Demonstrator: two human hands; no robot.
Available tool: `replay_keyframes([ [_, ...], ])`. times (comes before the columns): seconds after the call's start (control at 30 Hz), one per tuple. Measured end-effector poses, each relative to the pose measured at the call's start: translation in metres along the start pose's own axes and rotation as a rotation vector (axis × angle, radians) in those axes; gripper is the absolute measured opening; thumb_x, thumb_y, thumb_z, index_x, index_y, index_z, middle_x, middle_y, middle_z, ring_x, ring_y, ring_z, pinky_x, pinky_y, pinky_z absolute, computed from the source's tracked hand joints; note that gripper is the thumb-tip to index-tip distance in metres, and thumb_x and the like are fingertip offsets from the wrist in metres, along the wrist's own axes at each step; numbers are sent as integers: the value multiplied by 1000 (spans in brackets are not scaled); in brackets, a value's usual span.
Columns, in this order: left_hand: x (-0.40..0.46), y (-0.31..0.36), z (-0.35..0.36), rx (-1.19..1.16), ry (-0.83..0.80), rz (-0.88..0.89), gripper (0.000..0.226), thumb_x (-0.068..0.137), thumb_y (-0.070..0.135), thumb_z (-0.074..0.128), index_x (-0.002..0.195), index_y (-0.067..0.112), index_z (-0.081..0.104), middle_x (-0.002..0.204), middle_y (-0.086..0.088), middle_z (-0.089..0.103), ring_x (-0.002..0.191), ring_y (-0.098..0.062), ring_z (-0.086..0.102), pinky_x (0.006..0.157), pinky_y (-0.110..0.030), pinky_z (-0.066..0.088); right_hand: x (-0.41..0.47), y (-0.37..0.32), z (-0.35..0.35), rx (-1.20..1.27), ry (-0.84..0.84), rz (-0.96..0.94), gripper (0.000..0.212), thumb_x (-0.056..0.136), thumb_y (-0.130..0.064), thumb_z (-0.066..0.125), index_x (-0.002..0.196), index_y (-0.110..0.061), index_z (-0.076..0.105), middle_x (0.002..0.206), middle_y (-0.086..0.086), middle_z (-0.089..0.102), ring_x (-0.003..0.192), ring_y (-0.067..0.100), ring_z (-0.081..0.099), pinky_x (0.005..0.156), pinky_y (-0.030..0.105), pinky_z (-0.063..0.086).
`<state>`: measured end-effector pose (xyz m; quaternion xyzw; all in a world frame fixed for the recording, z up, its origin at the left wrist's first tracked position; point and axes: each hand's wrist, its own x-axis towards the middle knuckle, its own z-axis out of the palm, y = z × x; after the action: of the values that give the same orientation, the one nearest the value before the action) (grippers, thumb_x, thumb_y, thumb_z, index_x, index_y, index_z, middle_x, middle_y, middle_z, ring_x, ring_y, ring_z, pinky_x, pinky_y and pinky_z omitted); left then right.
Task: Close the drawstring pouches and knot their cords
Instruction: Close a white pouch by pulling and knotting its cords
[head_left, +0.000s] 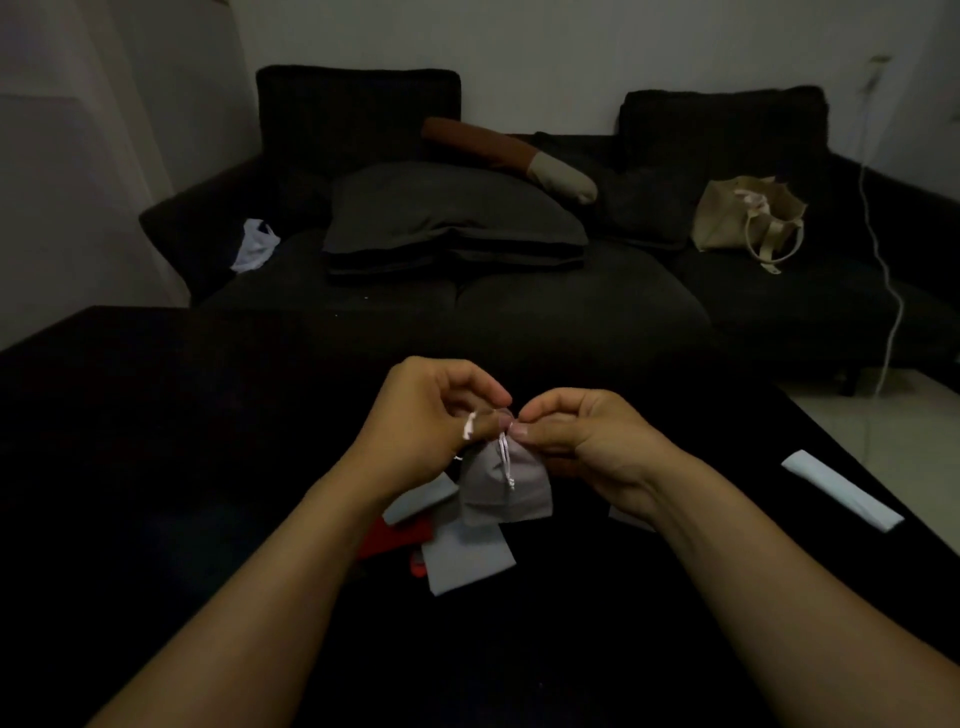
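A small grey drawstring pouch (506, 486) hangs above the black table (208, 467), its mouth gathered tight. My left hand (426, 415) pinches the white cord (470, 423), which loops over a finger. My right hand (582, 431) pinches the pouch's neck and cord from the other side. A loose white cord end (506, 462) dangles down the pouch's front. Beneath lie a flat grey pouch (467, 561), another grey pouch (423, 499) partly hidden by my left wrist, and a red pouch (397, 538).
A white folded cloth strip (841, 491) lies at the table's right edge. Behind the table stands a dark sofa (519, 291) with cushions, a beige tote bag (743, 218) and a white plastic bag (254, 244). A white cable (888, 291) hangs at right.
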<state>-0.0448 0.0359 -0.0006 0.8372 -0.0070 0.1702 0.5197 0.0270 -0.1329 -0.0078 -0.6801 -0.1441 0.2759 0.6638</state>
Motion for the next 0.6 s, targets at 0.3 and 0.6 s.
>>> replay_keyframes([
  [0.3,-5,-3,18,266,346,292,20,79,2,78,93,16,77,83,8,74,76,1,70,71,-14,55,3,1,10,23,-40,29,27,94,-11,63,120,-13,64,89,10,74,76,17,70,71,29,57],
  [0.6,-8,7,25,-30,388,206,16,77,3,80,91,12,76,84,3,76,79,-5,73,71,-20,58,-1,-2,3,123,-149,16,29,98,-21,55,114,-2,70,116,18,71,105,27,67,103,45,49],
])
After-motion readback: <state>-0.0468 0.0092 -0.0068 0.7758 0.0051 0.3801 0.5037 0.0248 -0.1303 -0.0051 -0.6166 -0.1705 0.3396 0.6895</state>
